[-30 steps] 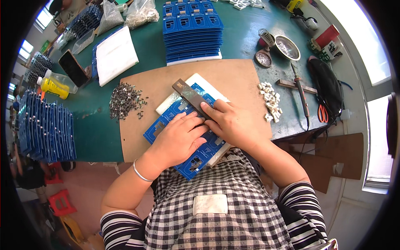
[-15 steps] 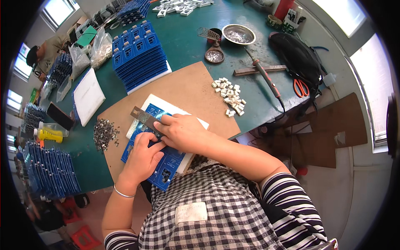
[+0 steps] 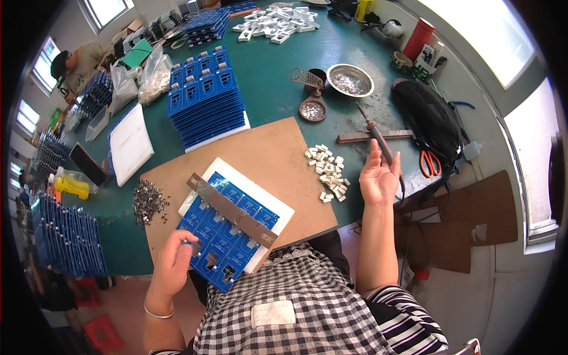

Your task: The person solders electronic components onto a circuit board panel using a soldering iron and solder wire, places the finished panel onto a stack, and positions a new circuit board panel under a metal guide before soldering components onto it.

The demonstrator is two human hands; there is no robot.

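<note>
A blue circuit board panel [image 3: 216, 245] lies tilted on a white foam slab [image 3: 283, 218]. Across it rests a flat metal bar [image 3: 234, 212], touched by neither hand. My left hand [image 3: 171, 263] is beside the panel's left edge, thumb and index finger curled close together; whatever may be between them is too small to make out. Out to the right, my right hand [image 3: 378, 177] is palm up with fingers extended. The handle of a soldering iron [image 3: 378, 137] runs between its thumb and fingers, not clasped. The iron leans on a dark bar [image 3: 349, 137].
Small black parts [image 3: 149, 202] and white connectors [image 3: 329, 171] are heaped on the brown board [image 3: 266, 142]. Behind stands a stack of blue panels [image 3: 207, 100]. A metal bowl [image 3: 350, 81], solder stand [image 3: 312, 109], orange-handled scissors [image 3: 430, 164] and black bag [image 3: 427, 118] occupy the right side.
My right hand has left the metal bar and moved right to the soldering iron. My left hand has drawn back to the panel's left edge. The bar now lies alone across the panel.
</note>
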